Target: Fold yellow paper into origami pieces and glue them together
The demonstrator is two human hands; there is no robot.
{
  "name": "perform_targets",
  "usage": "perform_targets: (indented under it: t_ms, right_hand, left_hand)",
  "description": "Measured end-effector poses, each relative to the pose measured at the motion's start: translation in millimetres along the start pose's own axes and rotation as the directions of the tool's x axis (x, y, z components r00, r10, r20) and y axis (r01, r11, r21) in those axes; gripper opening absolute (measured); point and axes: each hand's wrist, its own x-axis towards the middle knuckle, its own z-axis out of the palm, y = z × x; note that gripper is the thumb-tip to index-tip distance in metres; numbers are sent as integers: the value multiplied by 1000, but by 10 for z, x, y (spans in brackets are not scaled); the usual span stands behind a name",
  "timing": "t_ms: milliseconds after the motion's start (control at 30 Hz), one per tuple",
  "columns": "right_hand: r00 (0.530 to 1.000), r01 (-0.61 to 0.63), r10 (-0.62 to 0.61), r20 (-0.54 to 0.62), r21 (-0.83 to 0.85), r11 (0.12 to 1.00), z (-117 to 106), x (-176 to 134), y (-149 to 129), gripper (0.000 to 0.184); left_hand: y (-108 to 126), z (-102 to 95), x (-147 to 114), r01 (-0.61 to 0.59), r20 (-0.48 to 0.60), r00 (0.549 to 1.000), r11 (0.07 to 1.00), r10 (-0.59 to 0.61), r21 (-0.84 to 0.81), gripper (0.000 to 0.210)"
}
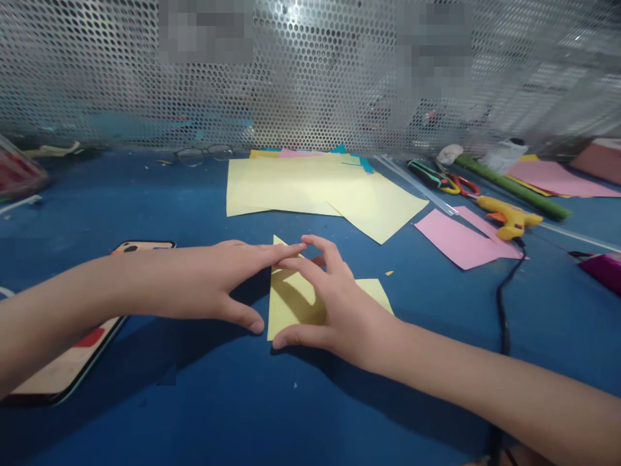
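A folded piece of yellow paper point(291, 299) rests on the blue table, its left edge facing my left hand. My left hand point(237, 275) reaches over from the left with fingers stretched out near the paper's upper corner, the thumb held apart beside its lower left edge. From the right, my right hand point(339, 294) spans the paper, its thumb at the lower corner and its bent fingers spread by the upper part. The fingertips of both hands meet or overlap there; whether they press the paper, I cannot tell. My right hand hides part of the paper's middle.
Larger yellow sheets point(291, 188) lie beyond my hands. Pink paper point(456, 243), a yellow glue gun point(509, 217) with a black cord, red-handled scissors point(466, 185) and a green stick point(514, 188) are on the right. A phone point(53, 375) sits under my left forearm. A perforated metal panel point(320, 84) stands behind.
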Motion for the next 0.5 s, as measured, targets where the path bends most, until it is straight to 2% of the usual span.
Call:
perform_targets:
  t_ms: [167,300,367,400,433,500]
  right_hand:
    - [998,-19,16,63,51,998,-178,32,30,91]
    - [984,3,-6,179,18,1000,-299,28,23,73]
    - [978,98,-95,184,-3,995,-307,9,33,66]
    - [972,183,-176,154,-33,982,-293,-1,46,63]
    - [956,281,-272,112,-80,956,-270,-10,65,58]
    - [892,449,-449,45,-192,873,-206,-20,115,42]
  left_hand:
    - [-5,-33,28,-40,-54,998,999,40,1,106]
    - [52,-66,40,-90,-107,990,996,92,18,106]
    - [66,-71,42,-128,-127,983,991,130,23,101]
    - [70,-71,40,-146,-135,980,989,148,24,95]
    - [75,-70,37,-165,-142,976,986,167,22,88]
    - [95,-65,25,-203,-142,969,979,202,11,73]
